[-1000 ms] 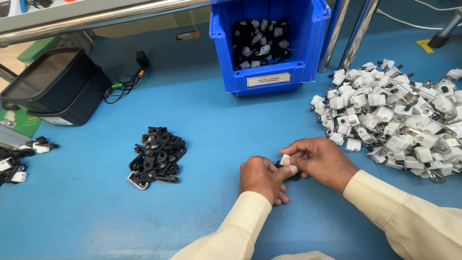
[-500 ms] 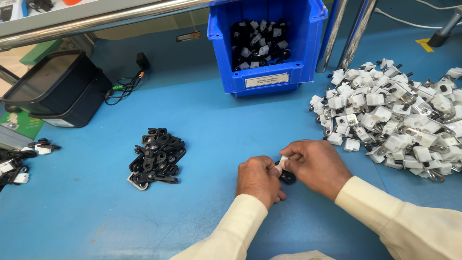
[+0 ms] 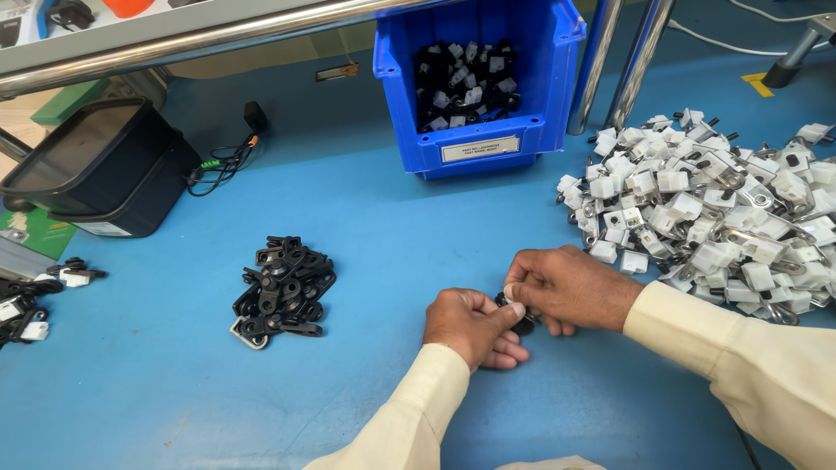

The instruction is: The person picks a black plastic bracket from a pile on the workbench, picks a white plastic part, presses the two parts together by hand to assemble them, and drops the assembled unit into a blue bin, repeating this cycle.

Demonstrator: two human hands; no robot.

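Left of us lies a pile of black clips [image 3: 283, 292], open blue table [image 3: 392, 235] between. Our left hand [image 3: 470, 326] and right hand [image 3: 570, 287] pinch one small black part [image 3: 520, 315] together just above the table; its axis is hidden. White parts [image 3: 714, 218] crowd the right.

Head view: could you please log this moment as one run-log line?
left hand: holds small black part | right hand: pinches same part | black pile: left | white pile: right | blue bin: behind
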